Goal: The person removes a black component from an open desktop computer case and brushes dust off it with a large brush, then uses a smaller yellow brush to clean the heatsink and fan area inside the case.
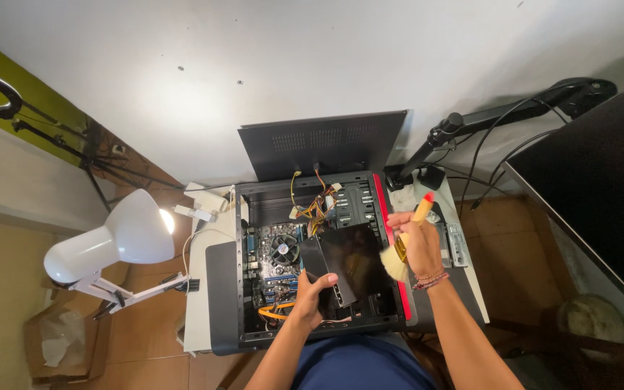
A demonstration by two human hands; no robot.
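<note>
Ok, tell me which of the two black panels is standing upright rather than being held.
The vented side panel leaning against the wall behind the open computer case. The other, a glossy black panel, lies tilted over the case, gripped by the left hand.

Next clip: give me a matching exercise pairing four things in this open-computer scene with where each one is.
Things:
1. paintbrush
2. black panel
3. white desk lamp
4. detached side cover

Places:
A. leaning on the wall behind the case
B. in the right hand
C. left of the case, lit
D. held by the left hand over the open case

Pairs: 1-B, 2-D, 3-C, 4-A
</note>
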